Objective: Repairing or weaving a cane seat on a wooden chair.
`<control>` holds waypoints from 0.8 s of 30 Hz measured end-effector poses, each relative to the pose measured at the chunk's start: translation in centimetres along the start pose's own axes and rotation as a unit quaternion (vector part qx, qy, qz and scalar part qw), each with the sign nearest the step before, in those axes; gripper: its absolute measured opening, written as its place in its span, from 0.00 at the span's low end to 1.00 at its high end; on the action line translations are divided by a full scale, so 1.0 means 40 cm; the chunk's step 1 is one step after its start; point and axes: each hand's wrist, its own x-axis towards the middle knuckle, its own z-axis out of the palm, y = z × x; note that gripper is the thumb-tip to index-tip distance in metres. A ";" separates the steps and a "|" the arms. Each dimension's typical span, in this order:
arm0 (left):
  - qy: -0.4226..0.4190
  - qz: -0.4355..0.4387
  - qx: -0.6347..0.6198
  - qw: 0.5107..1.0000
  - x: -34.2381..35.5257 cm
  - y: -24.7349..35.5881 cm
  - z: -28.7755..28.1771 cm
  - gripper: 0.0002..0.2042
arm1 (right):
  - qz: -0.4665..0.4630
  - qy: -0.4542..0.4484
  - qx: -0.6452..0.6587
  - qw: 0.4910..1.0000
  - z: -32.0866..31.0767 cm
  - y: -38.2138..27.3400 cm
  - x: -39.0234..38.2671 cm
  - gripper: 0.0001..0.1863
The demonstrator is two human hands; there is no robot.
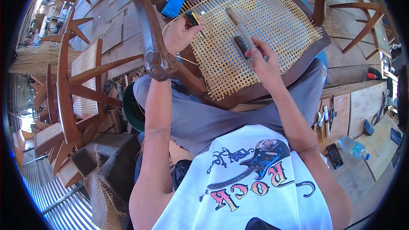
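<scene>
My left hand (pixel 181 34) is closed around a screwdriver-like tool (pixel 192 18) with a black-and-yellow handle. Its thin metal shaft points down at the left side of the woven cane seat (pixel 255 66). In my right hand (pixel 265 61) is a long pale stick-like tool (pixel 239 24), its far end over the seat; I cannot tell its exact kind. Beside those fingers, a short dark cylinder (pixel 241 44) shows, partly hidden. The seat belongs to a dark wooden armchair frame (pixel 159 64) standing across my lap. Loose cane strands stick out along the seat's edges.
A blue cloth-like piece (pixel 175 2) lies by the seat's far left corner. Wooden chairs (pixel 87 81) stand at left, near bundled cane (pixel 40 57). On the boards at right are pliers (pixel 320 125), a phone (pixel 335 156) and a plastic bottle (pixel 353 148).
</scene>
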 end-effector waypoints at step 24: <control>0.227 -0.014 -0.100 0.969 0.020 -0.023 -0.072 0.07 | 0.102 -0.084 0.196 0.972 -0.084 0.008 0.060 0.23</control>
